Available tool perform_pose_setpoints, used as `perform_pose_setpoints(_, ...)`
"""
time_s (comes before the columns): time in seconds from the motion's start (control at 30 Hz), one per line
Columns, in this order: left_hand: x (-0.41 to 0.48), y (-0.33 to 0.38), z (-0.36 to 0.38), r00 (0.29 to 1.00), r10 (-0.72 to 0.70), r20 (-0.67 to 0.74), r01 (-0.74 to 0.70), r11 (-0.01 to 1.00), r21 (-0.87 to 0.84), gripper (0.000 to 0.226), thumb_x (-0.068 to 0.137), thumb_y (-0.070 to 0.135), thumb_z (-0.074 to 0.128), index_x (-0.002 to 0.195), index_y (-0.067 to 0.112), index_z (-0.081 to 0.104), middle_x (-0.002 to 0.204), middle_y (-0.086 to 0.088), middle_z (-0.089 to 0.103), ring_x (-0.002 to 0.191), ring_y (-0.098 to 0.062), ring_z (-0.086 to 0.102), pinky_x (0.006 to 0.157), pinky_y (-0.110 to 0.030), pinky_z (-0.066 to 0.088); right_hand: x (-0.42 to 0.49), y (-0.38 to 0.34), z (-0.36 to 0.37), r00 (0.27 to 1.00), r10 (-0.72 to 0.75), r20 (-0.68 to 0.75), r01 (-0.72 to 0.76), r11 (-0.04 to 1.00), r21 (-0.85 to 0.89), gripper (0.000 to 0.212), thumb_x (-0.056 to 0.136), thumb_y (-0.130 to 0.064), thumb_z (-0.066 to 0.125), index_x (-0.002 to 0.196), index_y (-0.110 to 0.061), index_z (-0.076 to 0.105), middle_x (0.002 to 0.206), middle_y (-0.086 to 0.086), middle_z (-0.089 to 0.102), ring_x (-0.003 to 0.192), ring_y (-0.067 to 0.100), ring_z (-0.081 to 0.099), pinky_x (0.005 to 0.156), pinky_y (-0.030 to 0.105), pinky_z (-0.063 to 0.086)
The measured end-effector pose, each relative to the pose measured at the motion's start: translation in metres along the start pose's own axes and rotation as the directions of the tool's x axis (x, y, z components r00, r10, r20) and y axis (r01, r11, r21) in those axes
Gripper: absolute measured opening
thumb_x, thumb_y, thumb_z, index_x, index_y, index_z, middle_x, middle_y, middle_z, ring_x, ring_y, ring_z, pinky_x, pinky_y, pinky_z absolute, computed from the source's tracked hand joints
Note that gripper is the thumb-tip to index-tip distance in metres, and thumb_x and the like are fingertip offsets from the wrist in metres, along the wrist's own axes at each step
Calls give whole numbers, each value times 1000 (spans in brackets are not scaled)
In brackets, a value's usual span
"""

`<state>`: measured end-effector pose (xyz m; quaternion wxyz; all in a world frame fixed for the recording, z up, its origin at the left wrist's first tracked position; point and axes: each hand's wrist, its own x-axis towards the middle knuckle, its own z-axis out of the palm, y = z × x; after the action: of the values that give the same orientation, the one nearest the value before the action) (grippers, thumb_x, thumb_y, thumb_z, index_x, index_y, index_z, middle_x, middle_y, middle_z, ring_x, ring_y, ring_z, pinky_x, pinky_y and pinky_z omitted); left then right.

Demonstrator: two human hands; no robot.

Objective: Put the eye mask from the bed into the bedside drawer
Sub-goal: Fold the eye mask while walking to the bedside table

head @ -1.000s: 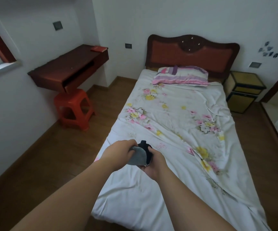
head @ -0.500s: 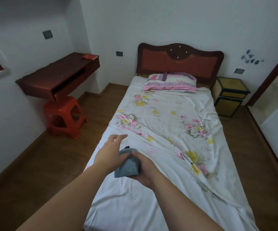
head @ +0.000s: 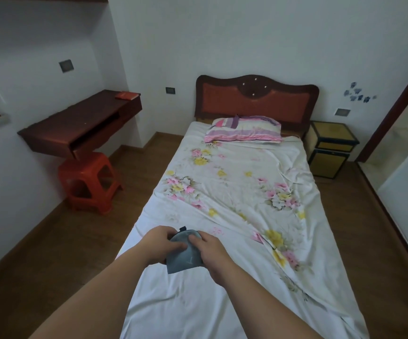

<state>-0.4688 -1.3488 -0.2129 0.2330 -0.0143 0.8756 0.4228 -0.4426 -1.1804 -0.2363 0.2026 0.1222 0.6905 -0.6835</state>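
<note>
A grey-blue eye mask [head: 184, 254] with a dark strap tab at its top is held over the foot end of the bed [head: 234, 192]. My left hand [head: 162, 242] grips its left side with thumb and fingers on the fabric. My right hand [head: 210, 250] holds its right side, thumb on the front. Part of the mask is hidden under both hands. The bedside cabinet [head: 330, 149], yellow with dark edges, stands at the far right of the headboard, its drawer front shut.
A striped pillow [head: 244, 129] lies at the headboard. A wall-mounted dark red desk [head: 80, 123] with a red stool [head: 89, 182] under it is on the left. Wooden floor runs along both sides of the bed. A doorway [head: 398, 113] is at the right.
The view has tilted down slightly and my hands sit lower in frame. My left hand, lifted off with fingers apart half a second ago, has closed back onto the mask, which now shows unfolded wider.
</note>
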Motion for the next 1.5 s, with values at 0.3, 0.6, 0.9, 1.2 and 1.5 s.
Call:
perform_pose_setpoints(0.3, 19, 10, 10, 996, 87, -10, -80, 953, 292, 15, 77, 37, 68, 71, 29, 57, 75, 3, 63, 72, -16, 57, 58, -28, 38, 1, -3, -27, 995, -59, 76, 70, 986, -149, 34, 79, -5, 56, 104, -16, 75, 106, 14, 73, 99, 32, 70, 81, 52, 60)
perform_pose_setpoints(0.6, 37, 13, 26, 996, 87, -13, -86, 993, 79, 10, 84, 32, 66, 89, 23, 67, 88, -1, 69, 83, -18, 63, 67, -30, 49, 1, -7, -29, 992, 2, -124, -11, 998, -67, 33, 76, -2, 54, 97, -14, 76, 104, 17, 72, 96, 35, 70, 78, 52, 61)
perform_pose_setpoints(0.9, 58, 46, 45, 986, 160, 47, -158, 987, -42, 20, 80, 32, 73, 96, 22, 67, 90, -1, 70, 83, -14, 64, 64, -29, 49, -9, -14, -55, 929, 34, -369, -17, 999, 50, 27, 82, 0, 56, 91, -17, 75, 93, 13, 72, 87, 30, 70, 76, 51, 62)
perform_pose_setpoints(1.2, 57, 112, 99, 919, 286, 272, -249, 955, -162, 25, 74, 24, 75, 96, 15, 69, 92, -14, 73, 85, -30, 70, 73, -42, 61, -65, -8, -119, 832, 113, -543, 19, 973, 231, 33, 85, 2, 55, 114, -10, 64, 112, 15, 68, 100, 31, 68, 74, 46, 63)
perform_pose_setpoints(1.5, 26, 189, 212, 831, 426, 357, -468, 883, 38, 13, 79, 22, 74, 89, 22, 65, 85, -7, 73, 79, -26, 66, 64, -33, 49, -143, 27, -218, 727, 83, -682, 10, 991, 132, 7, 81, -15, 66, 87, -20, 65, 99, 11, 71, 97, 31, 69, 78, 49, 61)
